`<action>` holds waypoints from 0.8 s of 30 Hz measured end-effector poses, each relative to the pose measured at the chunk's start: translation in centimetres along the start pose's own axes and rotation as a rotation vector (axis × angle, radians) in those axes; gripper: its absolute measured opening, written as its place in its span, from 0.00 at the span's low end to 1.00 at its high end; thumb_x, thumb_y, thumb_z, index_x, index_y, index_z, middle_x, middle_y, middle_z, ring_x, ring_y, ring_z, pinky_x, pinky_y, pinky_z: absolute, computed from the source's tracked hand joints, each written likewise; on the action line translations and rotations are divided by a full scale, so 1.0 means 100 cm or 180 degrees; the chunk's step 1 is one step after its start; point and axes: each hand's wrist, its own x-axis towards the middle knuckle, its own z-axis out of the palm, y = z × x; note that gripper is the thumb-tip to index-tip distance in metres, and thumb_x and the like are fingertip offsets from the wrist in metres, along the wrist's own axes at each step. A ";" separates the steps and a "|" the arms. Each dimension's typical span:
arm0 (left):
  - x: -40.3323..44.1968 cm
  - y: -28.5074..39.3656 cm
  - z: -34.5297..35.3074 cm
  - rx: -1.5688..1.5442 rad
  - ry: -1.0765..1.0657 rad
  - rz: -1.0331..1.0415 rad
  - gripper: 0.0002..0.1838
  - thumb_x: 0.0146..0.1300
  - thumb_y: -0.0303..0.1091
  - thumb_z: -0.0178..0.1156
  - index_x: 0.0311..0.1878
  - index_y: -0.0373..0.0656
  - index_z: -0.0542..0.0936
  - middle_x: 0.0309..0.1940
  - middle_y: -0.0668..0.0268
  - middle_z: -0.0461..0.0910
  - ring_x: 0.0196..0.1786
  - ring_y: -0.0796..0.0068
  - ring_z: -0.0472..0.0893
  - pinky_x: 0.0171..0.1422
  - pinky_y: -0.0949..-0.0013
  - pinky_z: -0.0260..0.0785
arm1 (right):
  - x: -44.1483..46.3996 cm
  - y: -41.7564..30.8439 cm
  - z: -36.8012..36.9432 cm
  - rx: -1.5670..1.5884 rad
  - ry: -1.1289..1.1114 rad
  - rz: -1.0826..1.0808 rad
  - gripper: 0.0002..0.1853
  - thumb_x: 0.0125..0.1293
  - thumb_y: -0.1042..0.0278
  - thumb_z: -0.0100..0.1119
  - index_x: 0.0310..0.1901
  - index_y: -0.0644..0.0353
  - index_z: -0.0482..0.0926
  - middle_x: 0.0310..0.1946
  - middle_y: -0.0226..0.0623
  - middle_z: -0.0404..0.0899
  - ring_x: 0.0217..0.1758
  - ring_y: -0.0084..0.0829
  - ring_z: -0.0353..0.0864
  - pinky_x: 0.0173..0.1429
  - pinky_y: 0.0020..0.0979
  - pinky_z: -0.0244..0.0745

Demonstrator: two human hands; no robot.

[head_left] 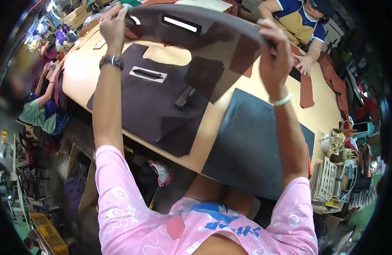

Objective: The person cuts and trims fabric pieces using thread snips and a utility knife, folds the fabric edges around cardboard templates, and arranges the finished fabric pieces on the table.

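A dark, partly see-through sheet of fabric (221,40) is held up above the table, stretched between my two hands. My left hand (114,26) pinches its upper left corner. Its right end is gripped by my right hand (274,55), slightly blurred. A white-lined slot (181,24) shows in the raised sheet. Beneath it, a dark fabric piece (162,110) lies on the table, bearing a white rectangle with a black slit (148,74). A small dark block (185,97) rests on that piece.
The pale table (81,76) holds a black mat (251,140) near my right arm and brown strips (306,91) at the right. Across stands a co-worker (304,21), one hand on the strips. Another person (41,106) is at the left. A filled basket (331,182) stands at the right.
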 end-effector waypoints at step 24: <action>-0.175 -0.139 -0.180 0.0960 -0.0778 -0.2408 0.31 0.48 0.28 0.59 0.59 0.28 0.70 0.49 0.47 0.78 0.42 0.69 0.81 0.48 0.71 0.71 | -0.158 -0.130 0.056 0.0410 -0.2496 0.0598 0.11 0.51 0.76 0.54 0.38 0.54 0.73 0.36 0.30 0.78 0.42 0.34 0.79 0.58 0.43 0.65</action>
